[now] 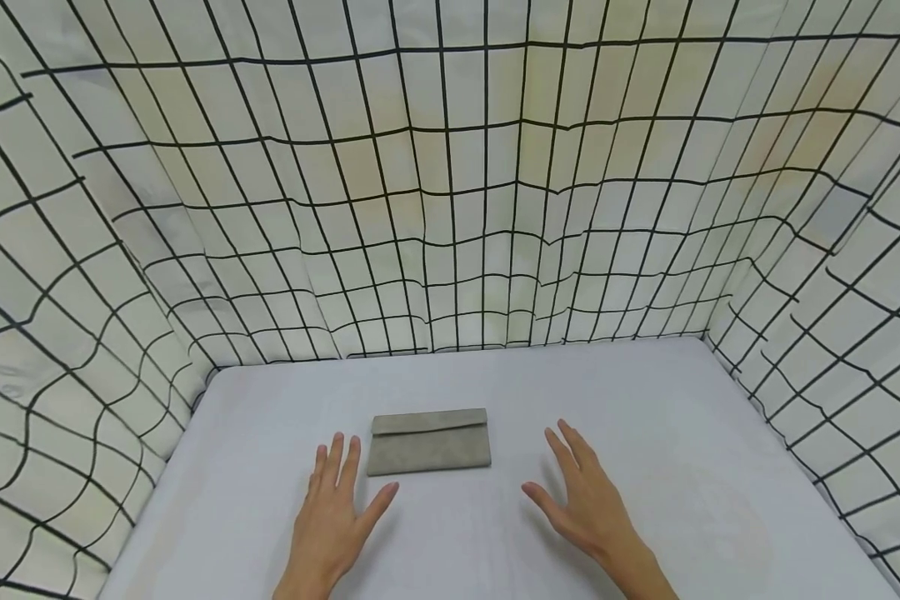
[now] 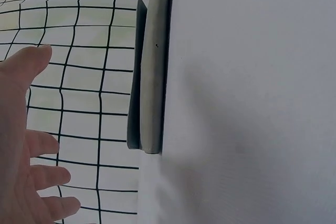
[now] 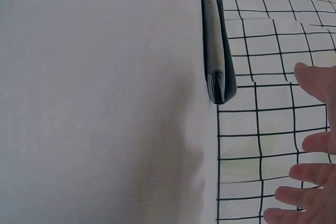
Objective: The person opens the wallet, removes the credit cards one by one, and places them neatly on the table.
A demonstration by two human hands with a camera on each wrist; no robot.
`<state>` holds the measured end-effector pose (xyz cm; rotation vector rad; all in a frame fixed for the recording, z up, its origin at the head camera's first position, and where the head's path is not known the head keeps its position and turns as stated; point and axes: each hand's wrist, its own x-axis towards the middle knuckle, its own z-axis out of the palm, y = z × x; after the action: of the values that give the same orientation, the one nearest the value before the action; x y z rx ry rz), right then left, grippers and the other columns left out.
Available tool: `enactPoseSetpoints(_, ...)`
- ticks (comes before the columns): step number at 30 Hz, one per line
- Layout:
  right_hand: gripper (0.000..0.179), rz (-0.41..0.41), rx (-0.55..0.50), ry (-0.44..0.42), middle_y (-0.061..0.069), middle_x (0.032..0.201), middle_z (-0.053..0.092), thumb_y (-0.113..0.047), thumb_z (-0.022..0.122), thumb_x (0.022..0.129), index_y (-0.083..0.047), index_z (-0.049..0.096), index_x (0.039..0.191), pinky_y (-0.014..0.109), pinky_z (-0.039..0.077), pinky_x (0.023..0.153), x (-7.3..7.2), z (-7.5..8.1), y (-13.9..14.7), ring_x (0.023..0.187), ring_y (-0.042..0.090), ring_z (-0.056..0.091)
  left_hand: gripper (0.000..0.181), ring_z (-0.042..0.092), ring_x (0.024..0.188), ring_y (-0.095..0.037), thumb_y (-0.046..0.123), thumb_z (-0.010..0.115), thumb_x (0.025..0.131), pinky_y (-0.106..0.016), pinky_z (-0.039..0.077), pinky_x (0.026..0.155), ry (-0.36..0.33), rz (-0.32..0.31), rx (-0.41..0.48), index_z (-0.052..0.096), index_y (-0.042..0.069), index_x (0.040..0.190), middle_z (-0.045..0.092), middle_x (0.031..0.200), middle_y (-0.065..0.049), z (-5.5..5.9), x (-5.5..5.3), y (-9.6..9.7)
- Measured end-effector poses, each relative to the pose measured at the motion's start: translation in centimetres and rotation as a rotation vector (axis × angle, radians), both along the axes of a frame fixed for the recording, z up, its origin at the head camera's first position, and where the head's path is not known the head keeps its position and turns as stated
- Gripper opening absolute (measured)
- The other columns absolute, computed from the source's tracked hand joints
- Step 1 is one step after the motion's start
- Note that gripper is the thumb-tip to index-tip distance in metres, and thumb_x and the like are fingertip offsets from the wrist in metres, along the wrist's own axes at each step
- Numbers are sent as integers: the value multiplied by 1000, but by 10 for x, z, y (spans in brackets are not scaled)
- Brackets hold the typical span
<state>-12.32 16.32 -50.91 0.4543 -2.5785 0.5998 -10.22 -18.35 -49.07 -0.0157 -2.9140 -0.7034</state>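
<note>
A flat grey case (image 1: 429, 448) with a fold-over flap along its far side lies on the white table, in the middle of the head view. My left hand (image 1: 328, 517) hovers just left of it and nearer to me, fingers spread and thumb toward the case. On the other side my right hand (image 1: 588, 504) is held farther from it, fingers spread, thumb pointing inward. Neither hand holds anything. Both wrist views show the case edge-on, its flap (image 2: 137, 77) slightly lifted. In the right wrist view the case (image 3: 214, 51) shows a dark opening at its end.
The white table (image 1: 450, 550) stretches out around the case. White walls with a black grid (image 1: 450, 208) rise behind it and along the left and right sides. Soft shadows of the hands fall on the tabletop.
</note>
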Motion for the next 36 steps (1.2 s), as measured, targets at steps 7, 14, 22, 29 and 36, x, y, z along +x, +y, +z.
enactPoseSetpoints(7,81,32,0,43,14,152,47,-42,82,80,-8,49,146,47,53,95,-6,0,-7,136,32,49,93,18,152,-45,65,56,92,-63,31,113,19,10,35,28,6,158,18,166,-20,-1,-5,0)
enactPoseSetpoints(14,78,74,-4,65,15,149,50,-43,80,81,-10,51,145,45,55,91,-14,-2,-17,133,31,52,92,18,152,-45,66,55,93,-67,36,107,-9,27,60,29,6,157,18,166,-19,-2,-12,3)
enactPoseSetpoints(22,74,114,-2,92,13,146,54,-46,80,80,-13,56,142,45,54,94,-21,-2,-28,132,30,54,91,15,152,-46,62,58,94,-66,35,109,-60,12,87,28,4,157,16,166,-21,-5,-19,10)
enactPoseSetpoints(29,74,135,-8,87,14,145,54,-44,80,80,-12,55,142,45,54,94,-30,1,-38,132,30,55,87,23,150,-47,55,64,93,-65,39,106,-41,20,84,32,3,155,21,164,-24,-6,-28,18)
enactPoseSetpoints(36,74,154,10,66,14,142,57,-45,80,81,-10,56,141,46,55,93,-39,-1,-51,129,30,57,81,27,147,-49,45,68,93,-62,37,110,-42,50,113,38,-4,151,24,160,-30,-5,-32,25)
